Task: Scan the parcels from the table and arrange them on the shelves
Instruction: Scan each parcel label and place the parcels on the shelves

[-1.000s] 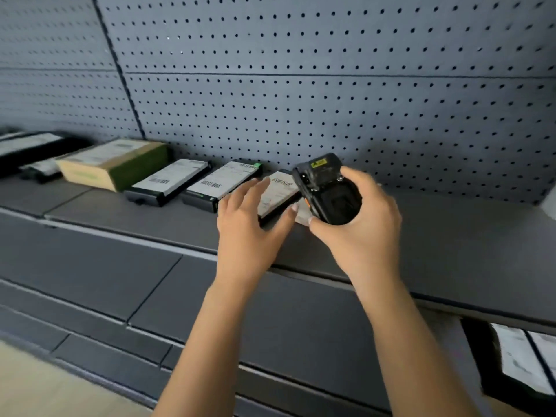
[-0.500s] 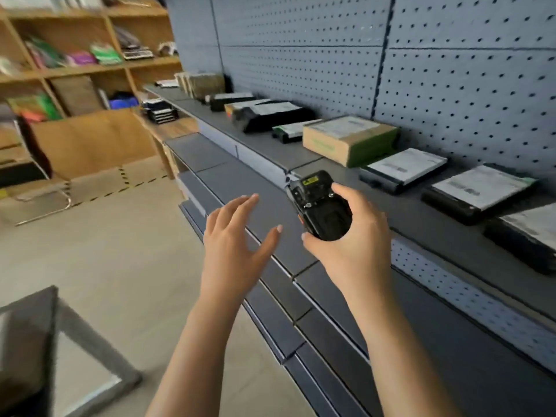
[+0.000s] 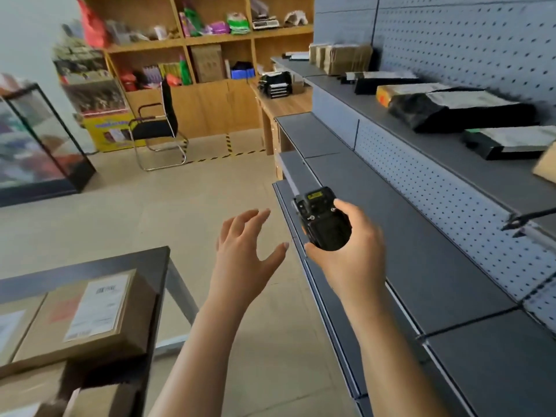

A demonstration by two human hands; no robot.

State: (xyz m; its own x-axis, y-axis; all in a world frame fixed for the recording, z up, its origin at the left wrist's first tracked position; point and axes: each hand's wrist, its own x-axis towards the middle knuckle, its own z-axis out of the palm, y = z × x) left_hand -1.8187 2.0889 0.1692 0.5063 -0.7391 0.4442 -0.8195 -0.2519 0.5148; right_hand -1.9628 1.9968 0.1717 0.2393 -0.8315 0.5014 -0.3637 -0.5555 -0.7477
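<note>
Parcels (image 3: 90,314) are back in sight on the desk (image 3: 120,261), below and left of the hands, after a turn away from the shelves (image 3: 421,260).

Head view: a second ago a labelled parcel on the shelf was being touched by the left hand (image 3: 243,248); now that hand is released, fingers spread, held in the air, while the scanner (image 3: 323,224) is grasped in the right hand (image 3: 355,260) as before. One placement is judged finished, and the next parcel is to be fetched. Shelved parcels (image 3: 463,112) are seen above and right of the right hand, against grey pegboard (image 3: 466,40). Beyond the hands, a tan floor (image 3: 180,212), a black chair (image 3: 159,127) and a wooden bookcase (image 3: 210,94) are shown.
</note>
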